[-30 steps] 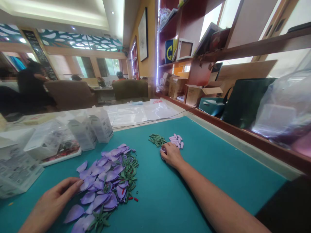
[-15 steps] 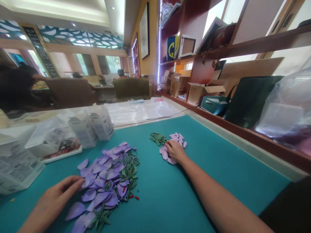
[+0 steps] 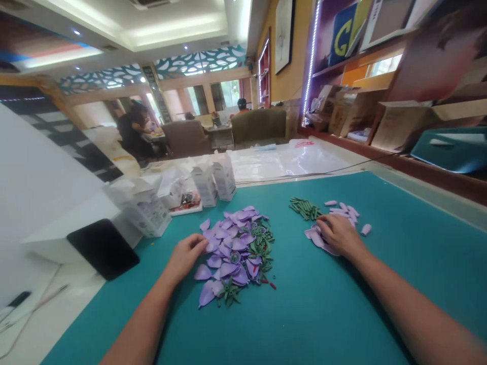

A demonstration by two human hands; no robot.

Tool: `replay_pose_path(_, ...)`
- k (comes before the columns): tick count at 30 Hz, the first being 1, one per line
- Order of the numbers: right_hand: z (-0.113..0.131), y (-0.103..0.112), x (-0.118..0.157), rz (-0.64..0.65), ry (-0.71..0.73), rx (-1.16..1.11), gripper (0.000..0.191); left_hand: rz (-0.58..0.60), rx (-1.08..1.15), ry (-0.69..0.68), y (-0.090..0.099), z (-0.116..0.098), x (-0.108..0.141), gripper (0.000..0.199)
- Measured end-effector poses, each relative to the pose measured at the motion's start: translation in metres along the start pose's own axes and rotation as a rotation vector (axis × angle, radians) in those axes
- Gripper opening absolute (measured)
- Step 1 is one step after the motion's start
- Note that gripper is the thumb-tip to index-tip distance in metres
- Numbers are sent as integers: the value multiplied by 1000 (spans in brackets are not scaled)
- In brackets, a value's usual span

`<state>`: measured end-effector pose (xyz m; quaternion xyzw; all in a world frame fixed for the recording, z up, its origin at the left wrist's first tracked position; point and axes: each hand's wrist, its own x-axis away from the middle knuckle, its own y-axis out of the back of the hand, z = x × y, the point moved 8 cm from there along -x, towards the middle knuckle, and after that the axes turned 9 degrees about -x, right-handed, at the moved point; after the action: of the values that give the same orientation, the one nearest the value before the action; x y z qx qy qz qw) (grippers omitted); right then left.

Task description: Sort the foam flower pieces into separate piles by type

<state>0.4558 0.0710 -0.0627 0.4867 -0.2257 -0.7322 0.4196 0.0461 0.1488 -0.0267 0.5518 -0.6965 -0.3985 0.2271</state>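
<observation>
A pile of purple plastic petals (image 3: 224,238) lies on the green mat (image 3: 297,314), mixed along its right side with green leafy pieces (image 3: 262,242) and a few small red pieces (image 3: 273,286). At the pile's left edge, my left hand (image 3: 189,256) has thumb and fingers closed on a petal's rim. My right hand (image 3: 338,234) rests over a smaller group of pale purple petals (image 3: 317,238), its fingers drawn together; what lies between the fingertips is hidden. Just beyond it are a heap of green stem-like sticks (image 3: 304,208) and several pale purple bud-shaped pieces (image 3: 352,210).
White boxes (image 3: 224,180) and a tray of wrapped items (image 3: 186,202) stand behind the pile. A black tablet-like panel (image 3: 103,249) leans at left. Clear plastic sheeting (image 3: 281,162) covers the far table. Cardboard boxes (image 3: 401,126) sit at right; a person (image 3: 133,131) is in the background.
The view has swung left, bringing the white box and black panel into sight. Both hands stay at the same petal groups, with fingers closed.
</observation>
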Motion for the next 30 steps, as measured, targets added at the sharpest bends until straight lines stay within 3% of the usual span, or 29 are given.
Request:
replay_pose_path(5, 32, 23, -1, -150, 146, -14, 29, -37, -7, 11, 2, 6, 0, 35)
replay_pose_path(8, 62, 20, 5, -137, 209, -91, 27, -51, -29, 17, 4, 7, 1, 34)
replay_pose_path(14, 123, -22, 17, 126, 234, -252, 24, -24, -58, -17, 0, 5, 1, 32)
replay_pose_path(19, 165, -57, -1, 281, 244, -295, 23, -14, -86, -59, -5, 3, 1, 30)
replay_pose_path(25, 197, -92, -24, 391, 263, -204, 16, 14, -130, -97, -9, -1, 2, 24)
replay_pose_path(30, 204, -105, -28, 426, 244, -45, 16, 45, -150, -119, -13, -4, 1, 24)
